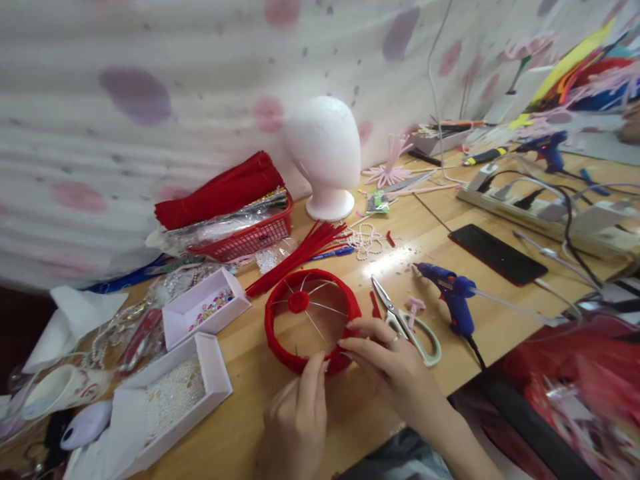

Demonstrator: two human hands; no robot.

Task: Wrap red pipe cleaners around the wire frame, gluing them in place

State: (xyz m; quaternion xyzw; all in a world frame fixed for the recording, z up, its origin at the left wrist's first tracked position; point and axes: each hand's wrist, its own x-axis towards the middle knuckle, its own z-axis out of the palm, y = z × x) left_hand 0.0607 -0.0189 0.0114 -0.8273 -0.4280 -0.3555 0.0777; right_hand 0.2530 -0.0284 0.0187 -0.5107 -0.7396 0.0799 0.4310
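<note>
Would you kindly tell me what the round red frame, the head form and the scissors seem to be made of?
Red frame: matte, fuzzy wrapping, perhaps chenille; thin silvery spokes, likely metal wire.
Head form: matte white, faintly uneven, probably foam.
Scissors: shiny grey blades, likely steel; smooth pale handles, probably plastic.

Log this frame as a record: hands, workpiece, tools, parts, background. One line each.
left hand: grip on near rim of red ring
right hand: grip on same ring, near right side
workpiece: ring with red disc, wire spokes between
tools: scissors, nearer blue glue gun, right of ring
parts: upper white box and lower white box of beads, left
background: white mannequin head, red basket
</note>
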